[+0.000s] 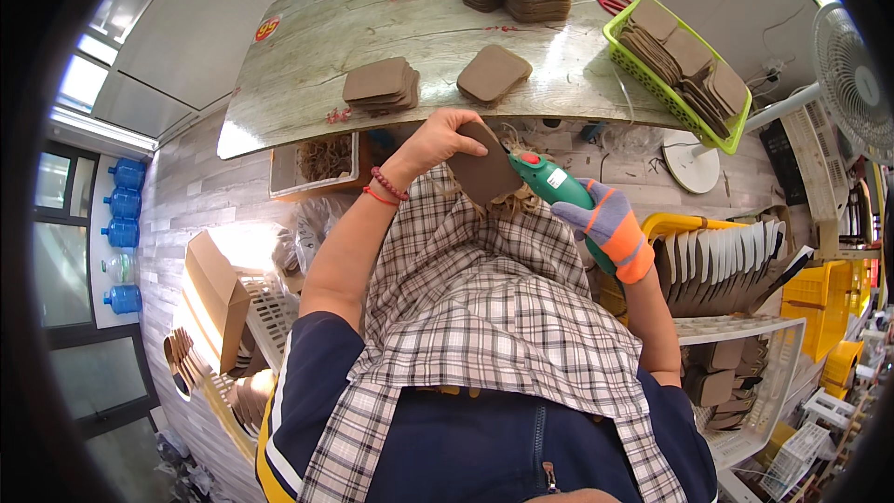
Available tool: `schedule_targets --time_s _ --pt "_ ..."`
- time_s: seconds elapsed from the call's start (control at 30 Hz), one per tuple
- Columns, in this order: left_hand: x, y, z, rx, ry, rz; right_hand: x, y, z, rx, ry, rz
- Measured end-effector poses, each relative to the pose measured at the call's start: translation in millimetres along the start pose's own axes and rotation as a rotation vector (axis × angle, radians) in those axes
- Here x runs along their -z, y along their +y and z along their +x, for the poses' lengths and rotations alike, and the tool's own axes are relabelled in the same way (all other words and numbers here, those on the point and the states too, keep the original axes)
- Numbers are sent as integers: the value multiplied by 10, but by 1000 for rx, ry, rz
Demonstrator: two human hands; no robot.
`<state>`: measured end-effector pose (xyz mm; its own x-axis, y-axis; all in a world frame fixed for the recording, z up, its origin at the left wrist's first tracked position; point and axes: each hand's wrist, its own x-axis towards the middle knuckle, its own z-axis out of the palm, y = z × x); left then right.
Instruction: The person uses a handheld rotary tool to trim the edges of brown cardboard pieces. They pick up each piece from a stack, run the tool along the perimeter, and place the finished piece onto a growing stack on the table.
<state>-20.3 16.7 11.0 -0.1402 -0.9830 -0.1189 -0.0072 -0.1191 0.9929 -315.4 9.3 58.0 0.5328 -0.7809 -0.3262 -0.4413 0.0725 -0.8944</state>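
Observation:
My left hand (pixel 447 136), bare with a red bead bracelet at the wrist, pinches a flat brown panel (pixel 482 169) with rounded corners by its upper part. Gripped in my right hand (pixel 606 220), in a grey and orange glove, is a green handheld power cutter (pixel 555 181) with a red button. The cutter's head meets or nearly meets the panel's right edge; its blade is hard to make out. Thin trimmed strips (pixel 515 201) hang below them over a checked apron (pixel 482 293) on my lap.
On the table (pixel 300 77) stand stacks of brown panels (pixel 380 86), red-handled scissors (pixel 612 3) and a filled green basket (pixel 730 133). Below is a box of scraps (pixel 314 168). Crates (pixel 740 391) and a pedestal fan (pixel 862 84) flank my right; a cardboard box (pixel 216 293) sits left.

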Motion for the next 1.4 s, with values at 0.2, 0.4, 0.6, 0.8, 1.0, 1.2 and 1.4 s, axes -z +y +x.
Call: schedule_targets --time_s 0.2,0.4,0.6,0.8,1.0,1.2,1.4 --pt "-130 -27 41 52 -89 109 -65 -49 72 10 -1 34" --pt "117 67 -32 -1 28 -6 -85 74 118 4 41 131" --pt "1774 -156 -14 -135 756 -170 10 261 37 -64 103 202" --pt "1936 -410 232 7 1079 1055 -2 267 23 -61 102 230" --pt "827 -412 797 -476 877 1418 -9 359 68 -50 147 190" --pt "225 -481 1091 -133 705 1143 -32 425 78 -27 155 170" --pt "73 -519 1071 -420 951 888 -54 310 57 -95 166 248"
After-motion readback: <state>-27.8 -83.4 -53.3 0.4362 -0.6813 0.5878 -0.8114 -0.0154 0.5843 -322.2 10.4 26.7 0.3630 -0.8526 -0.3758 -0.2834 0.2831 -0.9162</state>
